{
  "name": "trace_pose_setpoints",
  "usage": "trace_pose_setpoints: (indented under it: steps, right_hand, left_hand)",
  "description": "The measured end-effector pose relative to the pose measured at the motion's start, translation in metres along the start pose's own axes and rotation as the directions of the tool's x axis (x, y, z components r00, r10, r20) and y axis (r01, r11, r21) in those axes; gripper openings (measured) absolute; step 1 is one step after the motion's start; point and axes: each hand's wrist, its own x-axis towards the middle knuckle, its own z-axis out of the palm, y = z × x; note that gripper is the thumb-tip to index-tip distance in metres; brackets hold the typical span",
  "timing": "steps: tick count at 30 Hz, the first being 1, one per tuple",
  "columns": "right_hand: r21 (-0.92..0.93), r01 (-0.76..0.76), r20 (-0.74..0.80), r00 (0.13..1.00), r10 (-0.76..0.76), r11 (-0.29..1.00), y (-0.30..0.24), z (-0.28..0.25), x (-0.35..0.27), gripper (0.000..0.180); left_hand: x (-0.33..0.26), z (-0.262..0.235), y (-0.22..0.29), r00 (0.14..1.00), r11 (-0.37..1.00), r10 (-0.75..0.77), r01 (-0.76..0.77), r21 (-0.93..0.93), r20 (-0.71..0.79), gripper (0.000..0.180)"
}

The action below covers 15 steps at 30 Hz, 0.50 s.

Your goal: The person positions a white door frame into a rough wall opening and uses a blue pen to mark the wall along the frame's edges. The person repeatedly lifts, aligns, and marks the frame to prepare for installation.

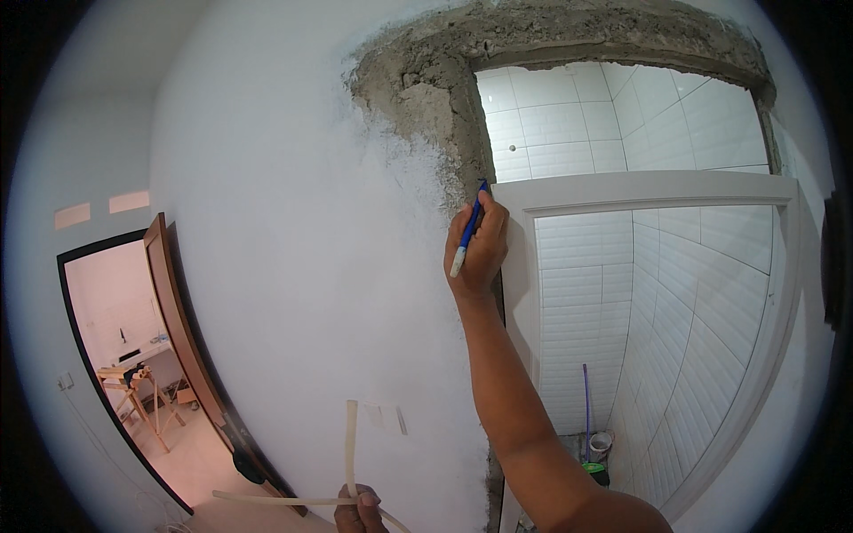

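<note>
Holding a bent piece of pale tube (350,462) at the bottom, the left hand (358,509) pinches it tight; one end sticks straight up. Higher, the right hand (480,249) is closed around a blue pen (468,229), tip up against the rough wall edge (444,115) by the white door frame (649,188).

Through the open doorway on the left, a pale floor (200,462) carries a wooden trestle (133,391), its splayed legs resting directly on it, with small objects beside its feet too blurred to name. In the tiled room on the right, the floor (569,444) holds a small bucket (601,442) and a green-topped container (593,469) just beside it.
</note>
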Motion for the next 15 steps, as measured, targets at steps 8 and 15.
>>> trace_pose_setpoints:
  steps: [8,15]
  right_hand:
    - [0.014,0.018,-0.029,0.999,-0.018,1.0,0.002,0.0013,0.0,0.025]
    - [0.018,0.05,0.008,0.999,-0.05,0.999,0.0025,0.0004,-0.0013,0.024]
  left_hand:
    - [0.0008,0.0026,0.0,1.0,1.0,-0.019,0.019,-0.001,0.0,0.035]
    - [0.0016,0.0064,-0.0018,1.0,1.0,-0.012,0.012,0.02,-0.001,0.035]
